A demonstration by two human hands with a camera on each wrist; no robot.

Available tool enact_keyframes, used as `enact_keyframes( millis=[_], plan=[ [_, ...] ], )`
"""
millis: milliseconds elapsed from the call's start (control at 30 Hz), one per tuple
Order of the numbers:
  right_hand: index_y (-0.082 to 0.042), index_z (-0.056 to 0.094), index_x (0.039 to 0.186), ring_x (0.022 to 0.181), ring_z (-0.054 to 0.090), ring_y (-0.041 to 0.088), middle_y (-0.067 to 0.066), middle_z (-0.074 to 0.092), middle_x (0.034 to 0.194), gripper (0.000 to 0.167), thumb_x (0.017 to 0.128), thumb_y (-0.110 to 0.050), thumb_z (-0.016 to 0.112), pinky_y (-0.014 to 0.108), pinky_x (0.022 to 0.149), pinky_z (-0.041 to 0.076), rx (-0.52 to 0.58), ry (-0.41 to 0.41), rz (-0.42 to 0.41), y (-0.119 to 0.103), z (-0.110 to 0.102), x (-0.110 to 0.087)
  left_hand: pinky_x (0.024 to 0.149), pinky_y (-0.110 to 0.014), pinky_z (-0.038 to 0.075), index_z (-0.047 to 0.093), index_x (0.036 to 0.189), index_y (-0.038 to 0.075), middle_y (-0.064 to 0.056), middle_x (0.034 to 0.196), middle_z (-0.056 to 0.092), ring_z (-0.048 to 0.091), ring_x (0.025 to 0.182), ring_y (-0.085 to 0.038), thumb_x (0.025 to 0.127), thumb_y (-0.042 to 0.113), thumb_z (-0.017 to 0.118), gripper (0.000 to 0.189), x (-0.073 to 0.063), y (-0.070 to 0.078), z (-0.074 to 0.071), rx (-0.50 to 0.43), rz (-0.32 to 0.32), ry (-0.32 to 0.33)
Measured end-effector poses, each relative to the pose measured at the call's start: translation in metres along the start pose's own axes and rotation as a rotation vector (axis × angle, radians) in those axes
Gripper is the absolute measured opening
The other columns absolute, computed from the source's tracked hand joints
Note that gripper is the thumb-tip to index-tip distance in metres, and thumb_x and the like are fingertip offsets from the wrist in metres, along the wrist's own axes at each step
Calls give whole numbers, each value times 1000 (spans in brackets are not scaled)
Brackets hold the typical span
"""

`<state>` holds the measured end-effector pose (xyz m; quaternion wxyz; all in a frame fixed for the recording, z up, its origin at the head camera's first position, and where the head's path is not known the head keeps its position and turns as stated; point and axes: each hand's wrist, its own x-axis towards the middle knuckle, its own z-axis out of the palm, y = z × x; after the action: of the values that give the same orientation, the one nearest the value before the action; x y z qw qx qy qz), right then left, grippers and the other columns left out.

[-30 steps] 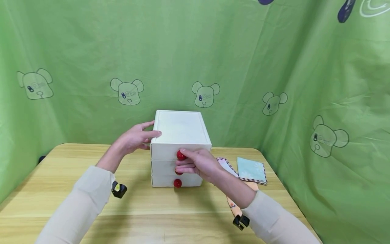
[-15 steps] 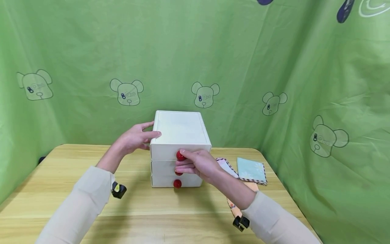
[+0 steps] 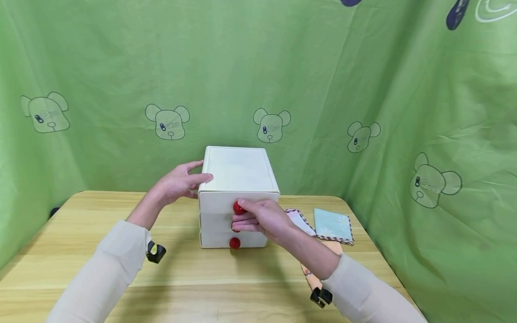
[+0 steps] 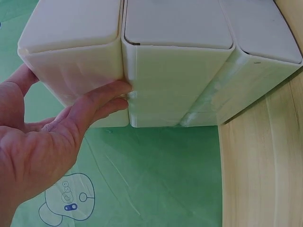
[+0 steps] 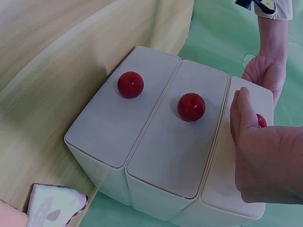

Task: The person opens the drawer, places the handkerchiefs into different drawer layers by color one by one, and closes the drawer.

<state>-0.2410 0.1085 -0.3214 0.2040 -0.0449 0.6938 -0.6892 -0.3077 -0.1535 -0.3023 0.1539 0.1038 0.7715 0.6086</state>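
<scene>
A white three-drawer box [image 3: 240, 169] stands on the wooden table, each drawer front carrying a round red knob. My right hand [image 3: 268, 217] pinches the top knob [image 3: 238, 207] between thumb and fingers. Its other fingers stretch past the middle knob [image 5: 191, 107], partly covering it in the head view. Below sits the bottom knob [image 5: 130, 84], fully in sight. My left hand [image 3: 177, 181] rests at the box's upper left edge, thumb on the top and fingers against the side. In the left wrist view those fingers [image 4: 99, 97] lie flat along the top drawer's side wall.
Right of the box lie folded cloths: a light blue one [image 3: 333, 224] with a checked border, a white one [image 3: 298, 220], and an orange one [image 3: 313, 276] partly under my right forearm. A green curtain [image 3: 226, 67] with bear heads hangs behind and beside the table.
The top drawer front and its knob have shifted very slightly toward me with my right hand, and a thin line shows along the upper edge. My left hand stays in place.
</scene>
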Motion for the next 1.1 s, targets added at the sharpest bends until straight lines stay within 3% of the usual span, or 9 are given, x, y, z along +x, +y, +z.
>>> enact_keyframes(
  millis=[367,800,1100],
  plan=[
    [7,65,123,87,77,23,27,73,109,36,103,-23,60,38,86,64,-24,-40,-1,2,2,-12,103,-49,55,3,164,13,-25,146,54,57,130,-41,102,29,61,87,-4,-1,-2,30,4,-4],
    [9,64,125,93,77,32,20,76,106,42,102,-27,62,41,89,63,-71,-89,-4,4,0,-29,105,-50,54,3,164,13,-25,147,53,56,131,-41,102,27,61,87,-2,1,1,15,-1,-4],
    [11,64,125,89,77,25,18,76,101,44,102,-27,62,38,88,64,-82,-125,-16,6,2,-43,106,-51,53,3,164,13,-25,147,53,55,132,-41,102,27,61,86,-3,1,1,23,0,-4]
  ],
)
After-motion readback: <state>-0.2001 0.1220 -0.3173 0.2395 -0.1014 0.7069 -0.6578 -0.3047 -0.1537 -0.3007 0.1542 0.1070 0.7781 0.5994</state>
